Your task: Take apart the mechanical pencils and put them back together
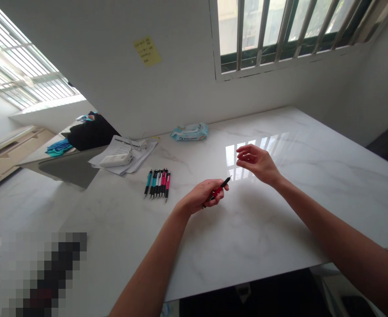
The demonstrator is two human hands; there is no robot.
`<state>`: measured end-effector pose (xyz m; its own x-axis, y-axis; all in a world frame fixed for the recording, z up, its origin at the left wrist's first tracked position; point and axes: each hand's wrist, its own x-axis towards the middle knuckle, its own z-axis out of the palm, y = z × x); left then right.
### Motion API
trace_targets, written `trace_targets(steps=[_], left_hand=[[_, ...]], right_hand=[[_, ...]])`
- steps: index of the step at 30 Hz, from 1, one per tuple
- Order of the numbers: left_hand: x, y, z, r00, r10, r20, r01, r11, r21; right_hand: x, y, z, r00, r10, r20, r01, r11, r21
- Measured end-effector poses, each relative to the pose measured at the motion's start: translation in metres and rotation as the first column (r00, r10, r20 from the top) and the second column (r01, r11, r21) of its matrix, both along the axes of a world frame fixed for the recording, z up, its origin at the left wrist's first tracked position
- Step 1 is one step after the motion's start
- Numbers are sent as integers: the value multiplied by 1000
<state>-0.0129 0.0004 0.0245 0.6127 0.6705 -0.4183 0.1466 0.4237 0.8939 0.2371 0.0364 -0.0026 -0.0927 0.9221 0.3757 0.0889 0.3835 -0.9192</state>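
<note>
head view: here's the left hand (210, 194), closed round a red-and-black pen (219, 189), holding it tilted above the table (280, 229), tip up towards the right hand (258, 164). that right hand hangs just beyond the tip, apart from it, fingers curled, a narrow gap to the thumb. over to the left, a row of pens (158, 184), near the left wrist; behind them, papers (141, 160) under a white device (116, 159). wipes (190, 132) sit back by the wall (181, 88).
</note>
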Motion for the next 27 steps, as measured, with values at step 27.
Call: trace_targets(steps=[27], left_hand=[[32,-29,-14,827,463,-319,72,476,876]], right_hand=[[-20,-25,-12,925,293,244,-227,938,-263]])
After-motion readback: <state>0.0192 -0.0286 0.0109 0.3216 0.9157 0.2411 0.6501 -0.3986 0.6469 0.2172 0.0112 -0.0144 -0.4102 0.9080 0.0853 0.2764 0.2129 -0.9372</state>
